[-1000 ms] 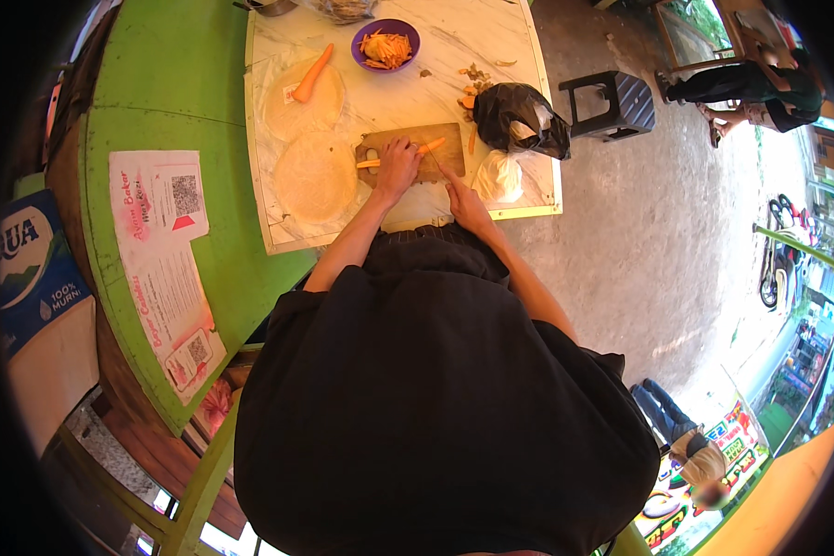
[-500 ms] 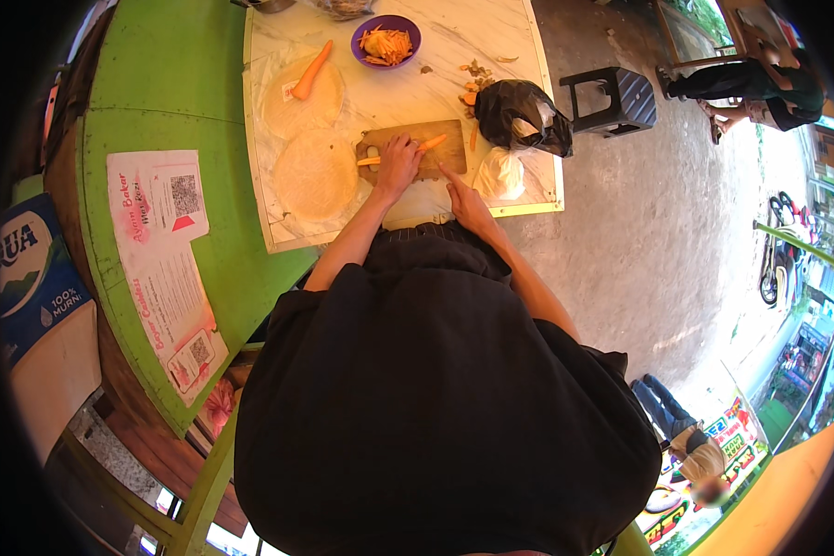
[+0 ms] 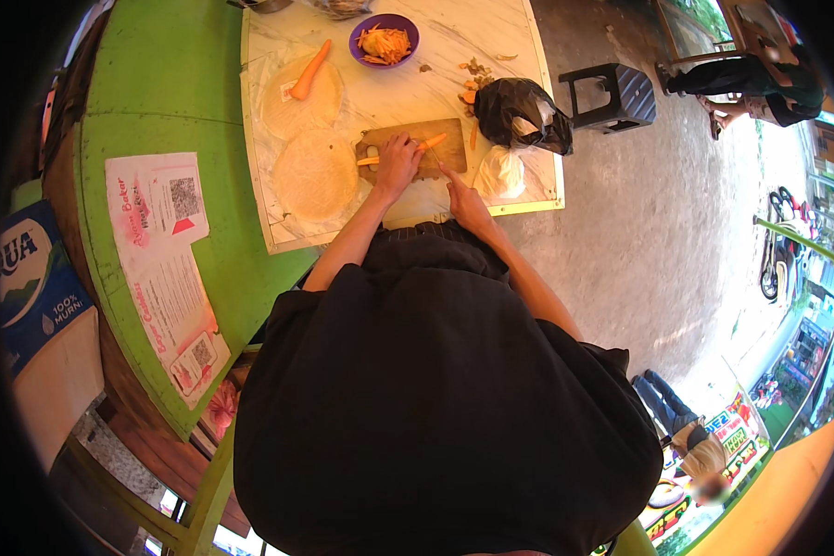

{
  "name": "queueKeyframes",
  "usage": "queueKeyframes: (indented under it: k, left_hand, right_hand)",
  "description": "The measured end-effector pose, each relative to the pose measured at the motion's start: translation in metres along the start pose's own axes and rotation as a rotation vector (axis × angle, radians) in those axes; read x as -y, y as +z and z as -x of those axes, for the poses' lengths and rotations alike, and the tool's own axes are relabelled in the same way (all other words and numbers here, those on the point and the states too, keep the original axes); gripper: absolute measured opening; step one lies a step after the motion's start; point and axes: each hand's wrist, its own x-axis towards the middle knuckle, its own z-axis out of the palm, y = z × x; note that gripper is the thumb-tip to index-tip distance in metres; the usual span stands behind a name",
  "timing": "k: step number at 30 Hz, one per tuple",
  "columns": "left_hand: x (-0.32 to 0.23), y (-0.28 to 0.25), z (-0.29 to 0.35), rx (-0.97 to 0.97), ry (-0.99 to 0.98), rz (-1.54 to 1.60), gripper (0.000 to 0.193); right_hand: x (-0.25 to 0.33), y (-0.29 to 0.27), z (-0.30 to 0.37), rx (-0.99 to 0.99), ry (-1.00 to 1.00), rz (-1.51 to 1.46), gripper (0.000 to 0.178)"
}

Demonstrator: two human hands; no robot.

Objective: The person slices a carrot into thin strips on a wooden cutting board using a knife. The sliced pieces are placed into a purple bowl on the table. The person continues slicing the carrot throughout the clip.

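Short of the brown wooden cutting board (image 3: 452, 130), slanting both bare forearms (image 3: 347, 241) inward. At the board's near edge, gripping a thin knife (image 3: 441, 165) in a closed right hand (image 3: 469, 200), aiming the blade over the wood. On the board, pinning a smooth, tapering orange carrot (image 3: 434, 143) within the bent grip of the left hand (image 3: 398, 159). Beyond the board, facing a round purple bowl (image 3: 382, 19) holding stringy orange shreds (image 3: 385, 44).

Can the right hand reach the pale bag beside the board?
Probably: nothing visible stands between the right hand and the pale bag, though that hand appears to hold a knife.
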Motion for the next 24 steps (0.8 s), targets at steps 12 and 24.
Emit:
queueKeyframes:
  k: [12,24]
  left_hand:
    - [0.005,0.002,0.004,-0.031,0.037,-0.007,0.021]
    - [0.005,0.004,0.007,-0.019,-0.027,0.032,0.022]
  right_hand:
    - [-0.038,0.025,-0.001,-0.085,-0.167,0.176,0.047]
    - [-0.014,-0.004,0.000,0.073,0.072,-0.105,0.047]
